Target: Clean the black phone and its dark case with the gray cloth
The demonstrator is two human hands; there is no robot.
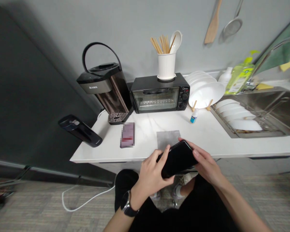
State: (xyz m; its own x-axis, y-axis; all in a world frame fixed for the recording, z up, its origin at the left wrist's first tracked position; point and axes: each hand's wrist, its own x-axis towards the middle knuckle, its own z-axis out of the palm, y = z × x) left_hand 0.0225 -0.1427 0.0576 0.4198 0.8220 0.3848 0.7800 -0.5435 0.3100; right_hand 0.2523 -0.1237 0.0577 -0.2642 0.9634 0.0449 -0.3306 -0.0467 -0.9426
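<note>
Between my two hands is a black phone [178, 158], tilted, its dark face toward me, just in front of the counter edge. My left hand [152, 172] grips its left end with the thumb and fingers around it, and a dark watch is on that wrist. My right hand [206, 162] holds the right end and far edge. Just beyond the phone, a grey cloth [168, 137] lies flat on the white counter [145, 141]. A small white bottle with a blue label [193, 116] stands farther back on the right.
A blurred-out rectangular item [128, 135] and a dark flask [81, 130] are at the left, by a water dispenser [106, 90]. Behind stands a toaster oven [159, 96] with a utensil cup [166, 66]. Plates [205, 93] and a sink [273, 109] are at the right.
</note>
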